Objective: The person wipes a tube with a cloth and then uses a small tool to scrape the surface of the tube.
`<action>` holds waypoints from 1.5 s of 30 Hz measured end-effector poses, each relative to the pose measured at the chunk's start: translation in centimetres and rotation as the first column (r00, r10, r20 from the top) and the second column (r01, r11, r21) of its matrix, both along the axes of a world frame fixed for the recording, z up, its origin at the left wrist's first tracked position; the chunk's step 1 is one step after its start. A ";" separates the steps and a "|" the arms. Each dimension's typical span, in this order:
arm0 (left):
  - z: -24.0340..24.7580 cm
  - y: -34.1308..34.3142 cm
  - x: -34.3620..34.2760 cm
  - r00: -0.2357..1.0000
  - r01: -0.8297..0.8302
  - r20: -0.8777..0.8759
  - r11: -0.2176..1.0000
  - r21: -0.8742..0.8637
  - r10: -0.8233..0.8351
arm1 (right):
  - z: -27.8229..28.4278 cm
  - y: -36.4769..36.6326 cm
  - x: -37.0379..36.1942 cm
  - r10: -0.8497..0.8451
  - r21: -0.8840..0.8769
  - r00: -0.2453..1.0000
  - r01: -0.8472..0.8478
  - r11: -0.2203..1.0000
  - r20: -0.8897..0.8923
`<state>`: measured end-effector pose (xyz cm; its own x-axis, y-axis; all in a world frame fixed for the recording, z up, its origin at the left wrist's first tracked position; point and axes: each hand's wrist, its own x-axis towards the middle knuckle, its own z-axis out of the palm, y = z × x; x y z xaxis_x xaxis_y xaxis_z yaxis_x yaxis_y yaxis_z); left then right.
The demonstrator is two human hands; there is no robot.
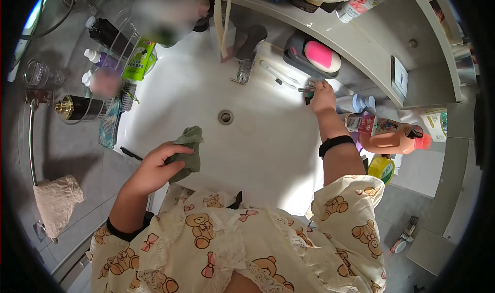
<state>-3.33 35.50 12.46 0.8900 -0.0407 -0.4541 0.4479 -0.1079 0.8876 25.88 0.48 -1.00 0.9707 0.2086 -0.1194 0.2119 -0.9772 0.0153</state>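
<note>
My left hand (161, 165) is closed round a crumpled grey-green cloth (192, 147), held over the near left part of the white sink (258, 154). My right hand (323, 96) reaches to the sink's right rim. Its fingers are bent down around small dark and metallic items (306, 90); which of them they grip is hidden. Just beyond those fingers stands a dark soap box (295, 56) with a pink and white oval piece (322, 56) on it. A pale curved strip (278, 75) lies on the rim to the left of the fingers.
The faucet (249, 56) rises at the sink's back, behind the drain (225, 117). Bottles and a green packet (139, 60) crowd a wire rack at left, beside a brush (128, 97). On the right stand a blue-capped bottle (356, 103) and an orange bottle (389, 139). A shelf (330, 30) curves overhead.
</note>
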 end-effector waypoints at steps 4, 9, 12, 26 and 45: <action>-0.1 0.1 0.1 1.000 -0.004 0.013 1.000 0.006 0.004 | 1.9 1.0 -0.7 0.096 0.051 0.995 -0.097 0.994 0.029; -0.1 0.2 0.3 1.000 -0.004 0.017 1.000 -0.003 0.004 | 0.6 1.0 -0.2 0.157 -0.012 0.983 -0.157 0.988 0.095; -0.2 0.3 0.2 1.000 -0.016 0.001 1.000 -0.005 0.016 | 0.6 1.7 0.2 0.176 -0.108 0.984 -0.174 0.979 0.011; -0.5 0.8 -0.3 0.999 -0.050 0.006 0.999 -0.004 0.050 | -2.1 1.8 2.0 0.187 -0.200 0.982 -0.182 0.963 0.007; 0.1 1.2 0.0 0.997 -0.010 0.072 0.999 0.040 0.007 | 1.6 1.6 0.5 0.228 -0.055 0.970 -0.224 0.973 0.085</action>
